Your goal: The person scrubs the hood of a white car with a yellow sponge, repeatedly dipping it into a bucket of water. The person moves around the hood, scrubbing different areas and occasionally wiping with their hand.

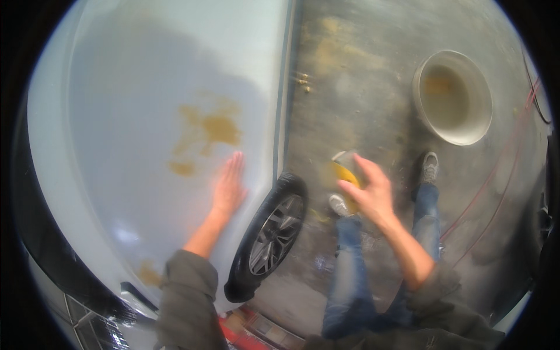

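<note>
My left hand (230, 184) rests or hovers flat, fingers together, at the car's light body panel (144, 131), which has a grey area with yellow-brown filler patches (221, 129). The hand holds nothing and is just below the largest patch. Off the car, over the floor, my right hand (372, 186) grips a yellow and grey sanding block or pad (347, 173) between thumb and fingers. Its exact kind is blurred. Another filler patch (148, 273) shows near my left sleeve.
A car wheel (278, 236) stands between my hands. At the upper right is a round white bucket (455, 98) of murky water with something orange inside. Red hoses (494, 175) cross the floor at right. A red case or tray (245, 332) lies at the bottom.
</note>
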`<act>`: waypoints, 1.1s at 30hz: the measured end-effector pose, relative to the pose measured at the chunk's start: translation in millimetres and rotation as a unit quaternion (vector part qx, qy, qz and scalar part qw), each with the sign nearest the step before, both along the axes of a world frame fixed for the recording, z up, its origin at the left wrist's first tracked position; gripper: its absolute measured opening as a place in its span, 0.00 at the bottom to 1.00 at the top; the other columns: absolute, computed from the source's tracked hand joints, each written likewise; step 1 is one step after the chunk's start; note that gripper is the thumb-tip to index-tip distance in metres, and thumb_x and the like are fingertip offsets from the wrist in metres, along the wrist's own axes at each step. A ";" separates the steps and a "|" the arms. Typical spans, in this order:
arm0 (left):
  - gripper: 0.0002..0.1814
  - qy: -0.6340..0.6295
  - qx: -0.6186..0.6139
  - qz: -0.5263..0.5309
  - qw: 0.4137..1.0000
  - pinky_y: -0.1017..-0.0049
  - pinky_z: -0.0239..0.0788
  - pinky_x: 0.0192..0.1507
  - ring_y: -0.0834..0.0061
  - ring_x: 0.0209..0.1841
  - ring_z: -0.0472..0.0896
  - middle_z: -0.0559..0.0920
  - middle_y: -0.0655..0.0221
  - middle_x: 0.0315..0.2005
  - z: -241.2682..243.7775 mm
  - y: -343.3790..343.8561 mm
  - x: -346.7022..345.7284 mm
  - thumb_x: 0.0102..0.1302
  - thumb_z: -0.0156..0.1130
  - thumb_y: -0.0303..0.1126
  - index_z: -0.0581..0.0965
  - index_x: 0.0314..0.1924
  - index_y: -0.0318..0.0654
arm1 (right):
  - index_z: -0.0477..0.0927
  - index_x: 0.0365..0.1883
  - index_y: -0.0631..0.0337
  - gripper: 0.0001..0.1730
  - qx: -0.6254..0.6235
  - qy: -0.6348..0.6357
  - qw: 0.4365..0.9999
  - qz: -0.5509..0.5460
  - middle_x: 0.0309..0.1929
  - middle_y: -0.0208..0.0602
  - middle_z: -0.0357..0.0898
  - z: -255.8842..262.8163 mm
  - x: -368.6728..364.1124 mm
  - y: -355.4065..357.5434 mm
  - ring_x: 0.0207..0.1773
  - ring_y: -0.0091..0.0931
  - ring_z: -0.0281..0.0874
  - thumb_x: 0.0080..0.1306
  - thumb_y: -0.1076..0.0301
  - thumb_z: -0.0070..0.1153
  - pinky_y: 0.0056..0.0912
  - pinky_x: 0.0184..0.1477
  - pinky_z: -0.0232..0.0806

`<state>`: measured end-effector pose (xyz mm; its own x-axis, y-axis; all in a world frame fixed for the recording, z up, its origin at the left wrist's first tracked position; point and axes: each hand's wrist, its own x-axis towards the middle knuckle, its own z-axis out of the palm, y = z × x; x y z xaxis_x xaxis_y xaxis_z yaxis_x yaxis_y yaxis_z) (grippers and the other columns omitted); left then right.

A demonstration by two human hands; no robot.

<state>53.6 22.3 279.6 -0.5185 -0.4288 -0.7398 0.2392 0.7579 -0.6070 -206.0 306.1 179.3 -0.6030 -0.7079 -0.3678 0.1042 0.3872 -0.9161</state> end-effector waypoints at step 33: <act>0.26 0.254 0.353 0.572 0.696 0.55 0.58 0.78 0.49 0.77 0.68 0.74 0.45 0.71 86.5 215.1 212.1 0.77 0.58 0.37 0.73 0.68 0.30 | 0.76 0.75 0.52 0.36 -0.077 -0.256 0.927 -0.261 0.73 0.59 0.66 40.1 233.4 -248.0 0.74 0.45 0.67 0.70 0.56 0.69 0.43 0.71 0.64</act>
